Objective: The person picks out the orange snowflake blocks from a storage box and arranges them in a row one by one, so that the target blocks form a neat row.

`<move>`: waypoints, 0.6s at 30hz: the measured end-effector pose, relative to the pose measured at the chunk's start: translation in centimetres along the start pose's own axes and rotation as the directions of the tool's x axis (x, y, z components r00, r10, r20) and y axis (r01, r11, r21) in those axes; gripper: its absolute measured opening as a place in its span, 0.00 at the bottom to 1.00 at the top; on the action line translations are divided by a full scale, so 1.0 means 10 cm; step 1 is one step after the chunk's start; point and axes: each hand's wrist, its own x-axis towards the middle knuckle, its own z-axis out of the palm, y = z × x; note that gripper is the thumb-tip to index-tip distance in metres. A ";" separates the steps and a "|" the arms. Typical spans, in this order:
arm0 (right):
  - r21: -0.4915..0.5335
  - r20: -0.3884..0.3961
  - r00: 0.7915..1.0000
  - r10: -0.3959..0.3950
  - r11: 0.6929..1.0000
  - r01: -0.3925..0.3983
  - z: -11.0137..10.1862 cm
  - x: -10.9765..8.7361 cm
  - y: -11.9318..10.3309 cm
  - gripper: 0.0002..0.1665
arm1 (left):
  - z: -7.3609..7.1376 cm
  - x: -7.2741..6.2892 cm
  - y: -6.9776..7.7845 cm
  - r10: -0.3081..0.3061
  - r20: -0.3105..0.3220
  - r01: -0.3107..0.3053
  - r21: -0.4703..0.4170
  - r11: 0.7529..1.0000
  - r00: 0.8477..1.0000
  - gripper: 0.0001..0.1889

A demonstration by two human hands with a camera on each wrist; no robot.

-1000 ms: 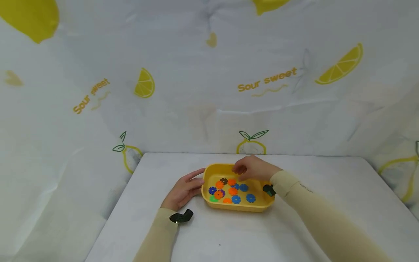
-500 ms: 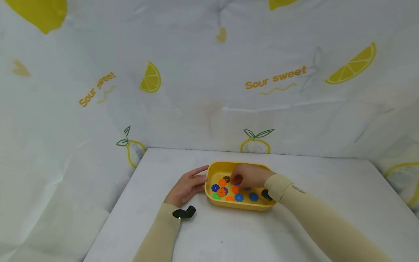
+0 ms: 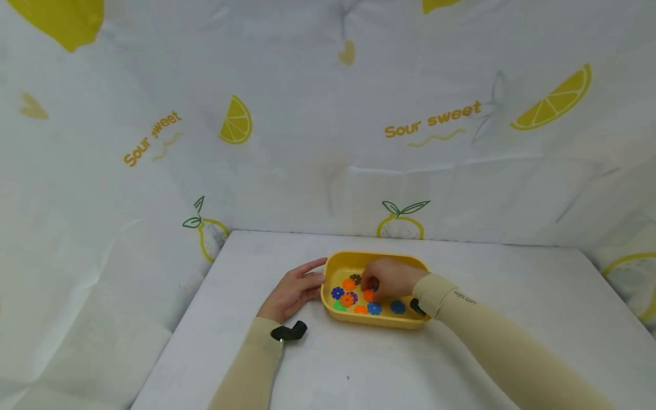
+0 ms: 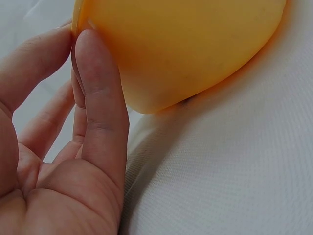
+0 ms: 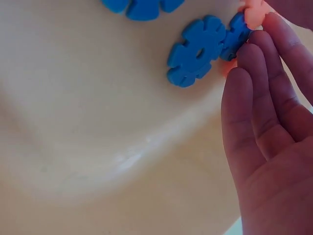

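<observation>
A yellow plastic basin (image 3: 374, 320) stands on the table with several notched, flower-shaped plastic discs inside, such as a blue disc (image 3: 397, 307) and a green disc (image 3: 339, 306). My left hand (image 3: 294, 290) touches the basin's left rim and outer wall, its fingers fairly straight. Inside the basin, my right hand (image 3: 392, 276) reaches down among the discs. Its fingertips meet an orange disc (image 5: 255, 13) and a blue disc (image 5: 235, 36), with another blue disc (image 5: 197, 51) beside them. The thumb side is mostly out of that view, so whether a disc is pinched cannot be made out.
White cloth covers the table (image 3: 230, 273), and a lemon-printed backdrop (image 3: 307, 114) rises behind it. A dark wrist strap (image 3: 289, 331) sits on the left sleeve; another dark strap (image 3: 417, 307) hangs at the right cuff, over the basin's right end.
My right hand has come down from above the basin's back rim to the discs in its middle, the fingertips closing in there. My left hand has stayed at the left rim. The view has shifted slightly.
</observation>
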 end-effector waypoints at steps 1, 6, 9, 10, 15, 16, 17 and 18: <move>-0.003 0.001 1.000 -0.002 1.000 0.002 0.00 0.00 0.00 0.11 | 0.00 0.00 0.00 0.001 0.002 -0.001 -0.002 1.000 1.000 0.34; 0.013 -0.015 1.000 0.002 1.000 -0.002 -0.02 -0.01 0.04 0.12 | 0.00 0.03 0.00 0.004 0.012 -0.004 -0.017 1.000 1.000 0.34; 0.046 -0.033 0.999 0.006 0.999 -0.004 -0.07 -0.03 0.06 0.13 | 0.02 0.03 0.01 0.006 0.012 -0.006 -0.015 1.000 1.000 0.34; 0.053 -0.037 0.999 -0.001 0.999 0.003 -0.08 -0.04 0.06 0.13 | 0.02 0.03 0.01 0.007 0.012 -0.006 -0.014 1.000 1.000 0.34; 0.106 -0.049 0.999 -0.005 0.994 0.010 -0.18 -0.12 0.05 0.14 | 0.01 0.01 0.00 -0.003 0.006 0.003 -0.008 1.000 1.000 0.35; 0.112 -0.057 0.998 -0.002 0.994 0.008 -0.20 -0.14 0.05 0.14 | 0.01 0.01 -0.01 -0.005 0.006 0.005 -0.008 1.000 1.000 0.35; 0.120 -0.064 0.998 0.004 0.993 0.004 -0.21 -0.16 0.05 0.14 | 0.00 0.00 -0.01 -0.005 0.005 0.005 -0.005 1.000 1.000 0.35; 0.122 -0.076 0.997 0.005 0.992 0.005 -0.23 -0.18 0.06 0.14 | 0.00 0.00 -0.01 -0.006 0.003 0.006 -0.005 1.000 1.000 0.35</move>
